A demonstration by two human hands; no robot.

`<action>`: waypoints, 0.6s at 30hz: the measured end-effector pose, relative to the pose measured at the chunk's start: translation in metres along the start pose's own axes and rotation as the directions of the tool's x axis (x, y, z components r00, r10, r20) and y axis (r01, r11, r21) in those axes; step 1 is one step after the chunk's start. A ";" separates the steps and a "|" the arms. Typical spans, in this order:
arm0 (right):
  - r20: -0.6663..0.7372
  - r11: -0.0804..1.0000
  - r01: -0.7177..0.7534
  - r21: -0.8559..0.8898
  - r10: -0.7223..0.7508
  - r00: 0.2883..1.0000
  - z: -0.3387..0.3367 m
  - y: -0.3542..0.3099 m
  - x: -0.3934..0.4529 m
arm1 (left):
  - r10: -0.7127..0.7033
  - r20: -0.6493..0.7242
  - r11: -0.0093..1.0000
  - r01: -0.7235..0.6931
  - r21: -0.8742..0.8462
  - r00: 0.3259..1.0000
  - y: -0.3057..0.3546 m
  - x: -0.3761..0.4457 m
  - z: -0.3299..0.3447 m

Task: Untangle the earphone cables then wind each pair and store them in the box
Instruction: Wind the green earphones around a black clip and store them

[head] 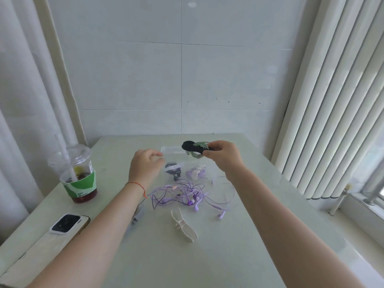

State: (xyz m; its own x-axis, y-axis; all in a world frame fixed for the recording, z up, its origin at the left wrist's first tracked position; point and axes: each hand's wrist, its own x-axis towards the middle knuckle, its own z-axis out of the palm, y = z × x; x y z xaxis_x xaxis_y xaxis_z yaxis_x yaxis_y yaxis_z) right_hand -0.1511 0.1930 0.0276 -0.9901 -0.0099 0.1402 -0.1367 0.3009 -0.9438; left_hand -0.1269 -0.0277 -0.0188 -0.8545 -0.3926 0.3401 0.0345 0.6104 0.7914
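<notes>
A pale table [207, 262] stands against a tiled wall. The wound greenish earphone bundle on its black clip [196, 149] lies crosswise, pinched in my right hand [223, 157] directly above the clear box [172, 149] (drop looks short). My left hand [145, 166], fingers loose, touches the box's near-left edge. Purple cables [187, 197] lie tangled nearer me.

Soft daylight, slight blur, wide-angle warp

left hand [145, 165] relaxed, right hand [223, 156] pinching
</notes>
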 end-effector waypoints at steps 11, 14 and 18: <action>0.130 0.858 0.105 -0.502 -0.045 0.990 0.018 0.016 0.092 | 0.045 0.271 0.991 -0.076 0.106 0.962 -0.027 0.063 0.048; 0.289 0.670 0.187 -0.719 0.044 0.956 0.022 0.016 0.100 | 0.075 0.249 0.994 -0.094 0.064 0.966 -0.032 0.055 0.052; 0.288 0.579 0.228 -0.783 0.014 0.957 0.044 0.018 0.108 | 0.085 0.211 0.994 -0.096 0.043 0.974 -0.036 0.056 0.052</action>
State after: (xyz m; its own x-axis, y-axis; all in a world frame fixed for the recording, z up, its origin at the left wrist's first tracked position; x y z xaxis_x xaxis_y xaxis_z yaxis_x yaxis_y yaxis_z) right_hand -0.2615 0.1551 0.0127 -0.9592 -0.2804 0.0349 -0.2788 0.9187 -0.2797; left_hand -0.2028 -0.0360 -0.0546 -0.9387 -0.1854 0.2908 0.0937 0.6744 0.7324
